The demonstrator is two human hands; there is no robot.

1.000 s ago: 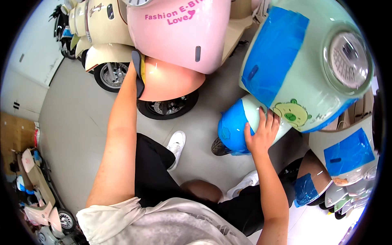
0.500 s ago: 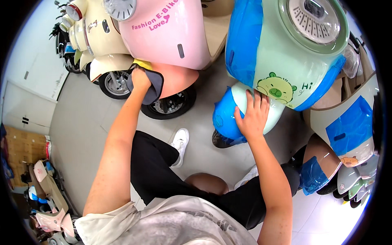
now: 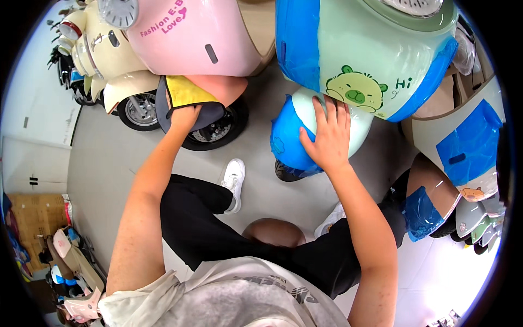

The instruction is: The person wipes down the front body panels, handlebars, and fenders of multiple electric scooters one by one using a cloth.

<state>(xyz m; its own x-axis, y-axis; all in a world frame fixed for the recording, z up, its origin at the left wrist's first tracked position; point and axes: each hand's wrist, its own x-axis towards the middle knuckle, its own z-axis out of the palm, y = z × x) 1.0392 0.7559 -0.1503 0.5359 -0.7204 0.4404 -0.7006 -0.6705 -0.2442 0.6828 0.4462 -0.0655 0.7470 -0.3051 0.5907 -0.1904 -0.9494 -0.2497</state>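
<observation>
- The green scooter fills the upper right of the view. Blue film covers its left flank, and a bear sticker sits on its front panel.
- The pink scooter stands upper left, side by side with the green one; a strip of grey floor runs between and below them.
- A row of cream scooters continues behind the pink one toward the far left.
- The green scooter's front fender lies directly under my right hand. Its left half is wrapped in blue film; its right half is bare pale green.
- My right hand lies flat on top of that fender, fingers extended and slightly spread, fingertips touching the lower edge of the bear panel. Nothing is gripped.
- My left hand reaches to the pink scooter's front fender and holds a yellow cloth against it. The fingers are closed into the cloth; their exact grip I cannot tell, as the cloth hides them.
- The pink scooter's front wheel sits just right of my left hand.
- My white shoe rests on the floor between the two front wheels.
</observation>
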